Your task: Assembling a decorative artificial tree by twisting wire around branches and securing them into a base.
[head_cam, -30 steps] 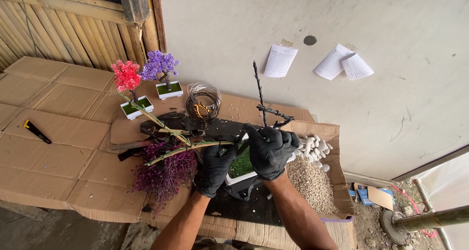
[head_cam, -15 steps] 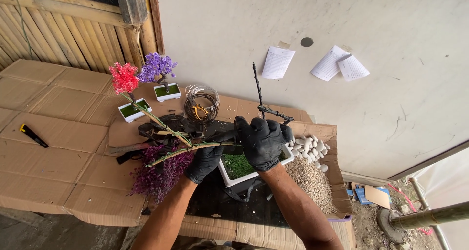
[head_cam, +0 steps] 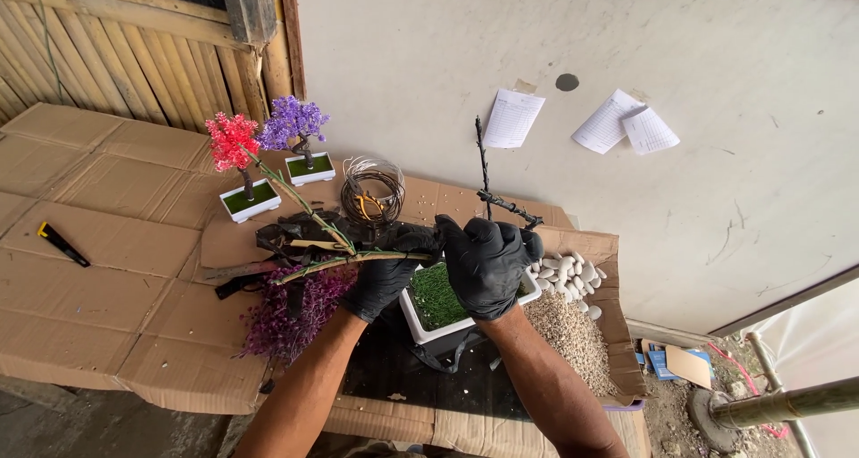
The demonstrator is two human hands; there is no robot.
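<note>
Both my hands wear black gloves. My left hand (head_cam: 383,275) grips green stems (head_cam: 313,234) that fork out to the left over the cardboard. My right hand (head_cam: 488,261) is closed on the base of a dark wire tree trunk (head_cam: 485,167) with a side branch (head_cam: 512,207), held upright above a white rectangular pot (head_cam: 420,326) lined with green fake grass. The two hands touch each other over the pot.
Purple foliage (head_cam: 291,310) lies on the cardboard (head_cam: 107,270) by my left forearm. Two small potted trees, red (head_cam: 234,145) and purple (head_cam: 293,122), stand behind. A wire coil (head_cam: 371,190), white pebbles (head_cam: 559,275), gravel (head_cam: 573,333), a cutter (head_cam: 63,243) and wall papers (head_cam: 512,118) are around.
My hands have drawn closer together over the white pot, and the pot's green grass shows more. The stems and wire trunk stay held.
</note>
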